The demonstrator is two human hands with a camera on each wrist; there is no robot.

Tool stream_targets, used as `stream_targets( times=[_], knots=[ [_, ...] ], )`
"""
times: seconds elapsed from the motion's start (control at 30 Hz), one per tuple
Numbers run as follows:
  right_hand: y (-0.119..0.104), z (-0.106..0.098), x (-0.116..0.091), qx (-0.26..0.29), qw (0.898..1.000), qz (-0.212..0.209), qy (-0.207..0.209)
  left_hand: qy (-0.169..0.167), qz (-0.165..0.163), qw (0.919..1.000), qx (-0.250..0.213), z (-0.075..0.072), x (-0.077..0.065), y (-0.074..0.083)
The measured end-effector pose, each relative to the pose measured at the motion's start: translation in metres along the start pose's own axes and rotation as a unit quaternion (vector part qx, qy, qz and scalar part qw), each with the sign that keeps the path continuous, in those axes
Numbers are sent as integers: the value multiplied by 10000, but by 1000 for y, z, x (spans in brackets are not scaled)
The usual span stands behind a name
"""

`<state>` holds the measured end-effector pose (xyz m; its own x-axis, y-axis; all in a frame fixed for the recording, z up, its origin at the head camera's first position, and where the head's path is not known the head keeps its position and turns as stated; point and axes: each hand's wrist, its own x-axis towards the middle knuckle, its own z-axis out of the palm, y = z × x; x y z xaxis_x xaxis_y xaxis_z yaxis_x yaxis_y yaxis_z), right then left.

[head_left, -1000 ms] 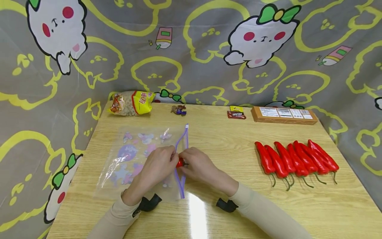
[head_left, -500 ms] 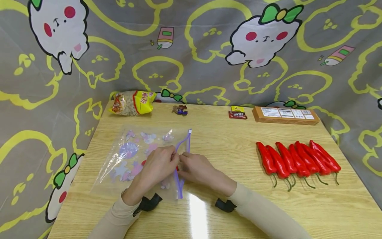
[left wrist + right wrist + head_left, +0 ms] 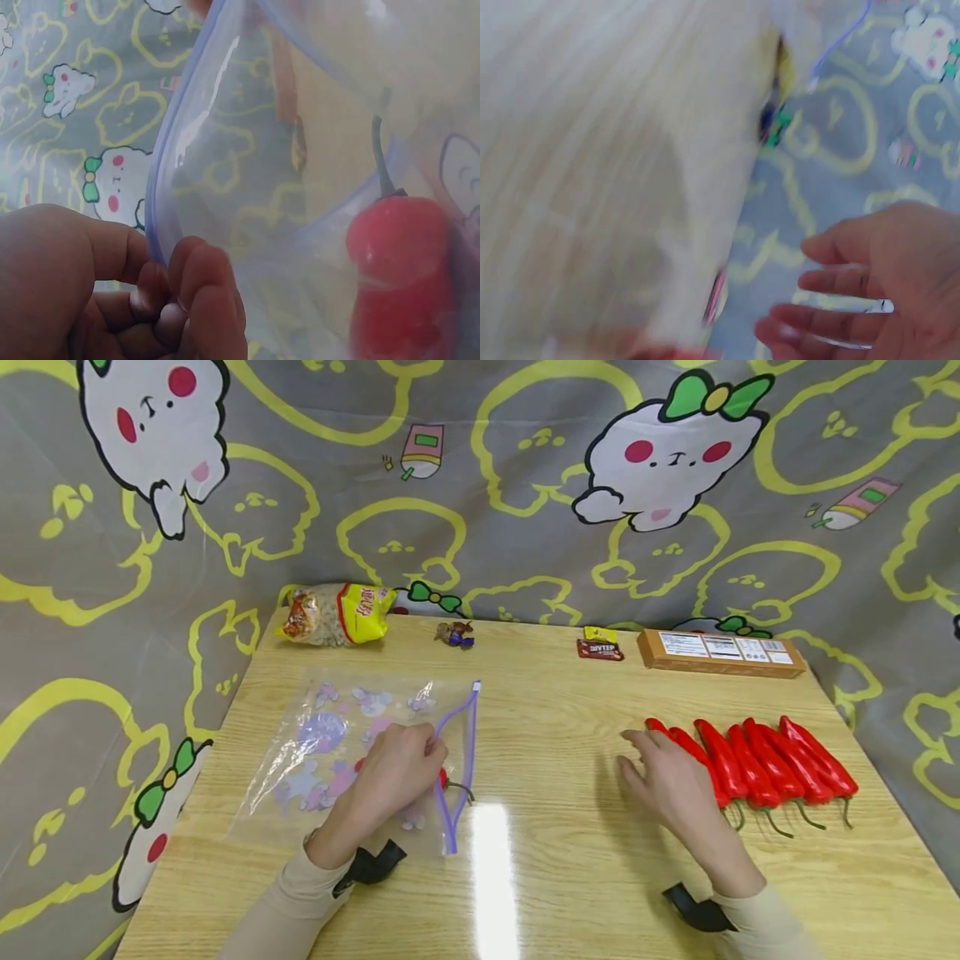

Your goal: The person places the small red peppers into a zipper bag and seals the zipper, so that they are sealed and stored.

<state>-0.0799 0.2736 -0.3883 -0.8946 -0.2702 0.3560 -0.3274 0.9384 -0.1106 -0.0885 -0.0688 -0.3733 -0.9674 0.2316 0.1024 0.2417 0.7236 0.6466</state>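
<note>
Your left hand (image 3: pixel 401 768) rests on the clear zip bag (image 3: pixel 352 760), its fingers curled round the purple zipper edge (image 3: pixel 459 752) and pinching it; the left wrist view shows the fingers (image 3: pixel 199 300) gripping that rim and holding the mouth of the bag apart. One red chili pepper (image 3: pixel 401 277) lies inside the bag just beside the opening, with its green stem pointing out toward the mouth. In the head view only a bit of its red shows next to your knuckles, the stem curling past the zipper.

Your right hand (image 3: pixel 671 781) hovers over the tabletop (image 3: pixel 555 727) with its fingers loosely spread and holding nothing. Its fingertips sit at the near-left end of the row of red chili peppers (image 3: pixel 757 760); whether they touch the nearest pepper cannot be told. The right wrist view is blurred and shows only relaxed fingers (image 3: pixel 832 281).

The row of peppers lies on the right side of the tabletop, stems toward you, well apart from the bag. Along the far edge sit a snack packet (image 3: pixel 333 614), a wrapped candy (image 3: pixel 456 633), a small red sachet (image 3: pixel 600 648) and a flat cardboard box (image 3: pixel 722 652). A grey cartoon-print cloth (image 3: pixel 480 485) hangs behind.
</note>
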Motion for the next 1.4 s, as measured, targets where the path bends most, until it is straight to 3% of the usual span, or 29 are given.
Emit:
stream_targets(
  times=[0.13,0.27,0.4,0.67,0.8,0.93,1.03,1.13,1.23,1.4],
  knots=[
    [27,-3,-18,-708,9962,315,397,28,-84,10000,-30,-1,0,0],
    [38,0,-29,-1251,9897,618,321,34,-116,9999,-24,0,0,-1],
    [39,5,-32,-1410,9870,746,219,15,-113,9999,23,1,0,-1],
    [35,8,-28,-1364,9888,560,221,36,-155,9999,36,1,-1,-2],
    [30,4,-21,-973,9933,592,207,40,-107,9999,65,0,0,-1],
    [8,-4,-6,196,9970,636,-407,103,-6,9999,100,0,0,-2],
    [-17,-6,9,1283,9854,535,-981,135,67,9998,85,0,1,-1],
    [-44,-3,22,2051,9728,92,-1071,126,76,9999,71,-1,1,0],
    [-66,5,33,2238,9694,-565,-838,84,41,9999,53,0,1,1],
    [-92,26,44,1876,9709,-1393,-528,23,36,9999,110,1,-2,2]
  ],
)
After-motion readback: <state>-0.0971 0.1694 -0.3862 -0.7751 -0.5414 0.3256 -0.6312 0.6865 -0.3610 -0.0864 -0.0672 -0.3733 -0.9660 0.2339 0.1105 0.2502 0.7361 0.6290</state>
